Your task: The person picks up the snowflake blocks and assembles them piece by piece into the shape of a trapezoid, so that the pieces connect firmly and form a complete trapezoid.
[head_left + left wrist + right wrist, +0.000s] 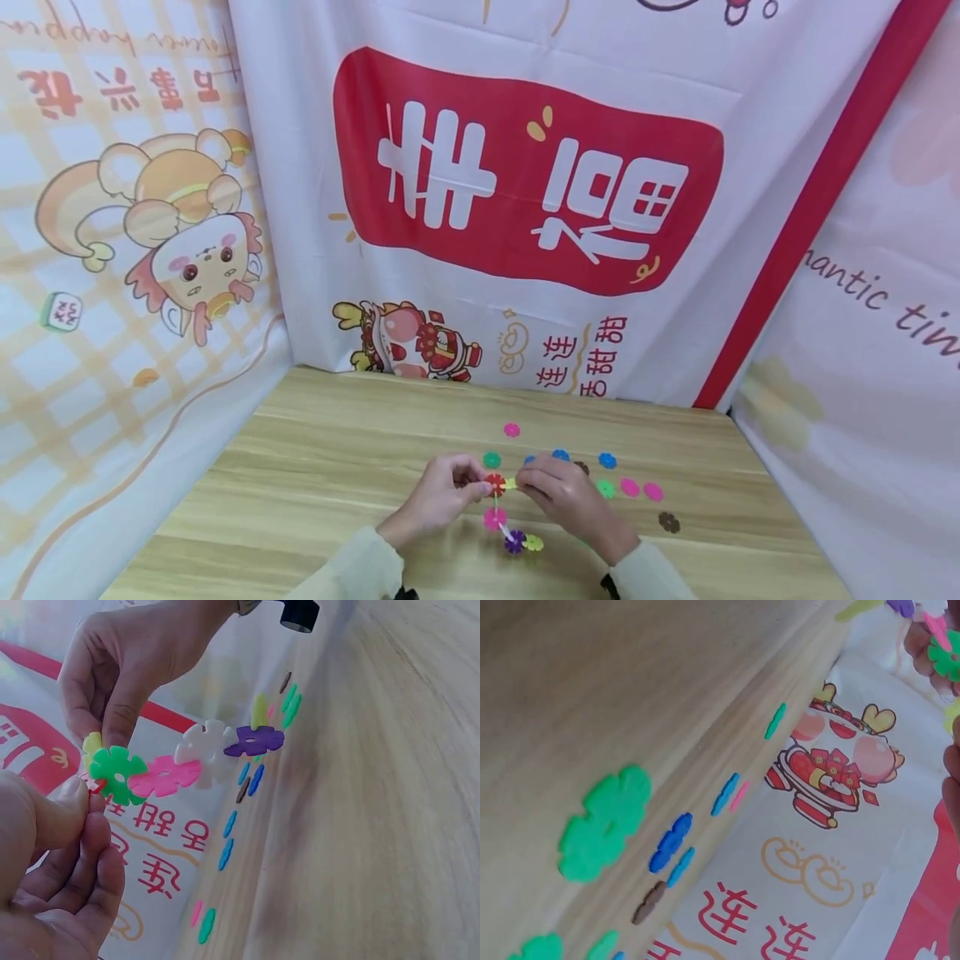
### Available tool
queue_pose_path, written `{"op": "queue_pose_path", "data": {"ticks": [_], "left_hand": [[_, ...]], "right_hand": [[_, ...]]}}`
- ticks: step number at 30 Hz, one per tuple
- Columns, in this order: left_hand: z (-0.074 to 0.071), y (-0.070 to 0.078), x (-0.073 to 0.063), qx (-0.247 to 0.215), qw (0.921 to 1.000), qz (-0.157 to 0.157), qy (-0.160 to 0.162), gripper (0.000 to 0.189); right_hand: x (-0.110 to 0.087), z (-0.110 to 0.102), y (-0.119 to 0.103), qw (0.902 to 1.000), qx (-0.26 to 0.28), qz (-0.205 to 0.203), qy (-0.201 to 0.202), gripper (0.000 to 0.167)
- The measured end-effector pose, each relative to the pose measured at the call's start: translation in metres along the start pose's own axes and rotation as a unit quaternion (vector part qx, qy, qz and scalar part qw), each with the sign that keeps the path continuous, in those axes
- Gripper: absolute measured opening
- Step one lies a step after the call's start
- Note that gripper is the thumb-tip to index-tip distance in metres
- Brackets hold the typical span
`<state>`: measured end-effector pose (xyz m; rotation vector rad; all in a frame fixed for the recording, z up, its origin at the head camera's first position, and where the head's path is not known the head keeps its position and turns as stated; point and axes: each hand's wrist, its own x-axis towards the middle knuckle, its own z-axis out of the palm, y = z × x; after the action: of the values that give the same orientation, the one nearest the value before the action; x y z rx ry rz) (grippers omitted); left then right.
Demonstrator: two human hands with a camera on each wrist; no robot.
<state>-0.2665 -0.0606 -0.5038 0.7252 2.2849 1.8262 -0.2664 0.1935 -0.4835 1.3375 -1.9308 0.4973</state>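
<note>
A chain of flower-shaped interlocking plastic discs hangs between the two hands above the table. My left hand [448,492] pinches the red disc [495,484] at its upper end between thumb and fingers. On the other side, my right hand [566,500] pinches a yellow disc [510,483] that meets the red one. From the red disc the chain runs through a green disc [118,774], a pink disc [165,776], a white disc [206,750] and a purple disc [255,741] to another yellow disc [533,543]. Fingers partly cover the red and upper yellow discs.
Loose discs lie on the wooden table [322,467]: a pink disc [512,430] and a green disc [491,459] farther back, a blue disc [607,460] and a brown disc [669,522] at right, with several others. Printed cloth [300,275] walls in the back and sides.
</note>
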Motion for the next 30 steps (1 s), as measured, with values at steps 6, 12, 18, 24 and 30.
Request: {"op": "queue_pose_path", "data": {"ticks": [6, 12, 18, 24, 30], "left_hand": [[-0.009, 0.002, 0.004, 0.016, 0.9994, 0.0, -0.031, 0.011], [-0.012, -0.003, 0.003, 0.053, 0.9967, 0.013, -0.06, 0.023], [-0.009, -0.003, 0.006, 0.082, 0.9934, 0.007, -0.081, 0.034], [-0.008, -0.003, 0.005, 0.081, 0.9936, 0.013, -0.077, 0.024], [-0.014, -0.007, -0.001, 0.076, 0.9954, 0.017, -0.055, 0.022]], "right_hand": [[0.01, -0.006, 0.003, 0.9999, 0.003, 0.001, -0.013, 0.022], [0.018, -0.013, 0.003, 0.9984, 0.01, 0.005, -0.056, 0.023], [0.026, -0.014, 0.002, 0.9947, 0.024, -0.001, -0.1, 0.014], [0.031, -0.005, 0.003, 0.9905, 0.042, -0.004, -0.131, 0.013], [0.032, 0.003, 0.015, 0.9766, 0.059, 0.097, -0.183, 0.02]]}}
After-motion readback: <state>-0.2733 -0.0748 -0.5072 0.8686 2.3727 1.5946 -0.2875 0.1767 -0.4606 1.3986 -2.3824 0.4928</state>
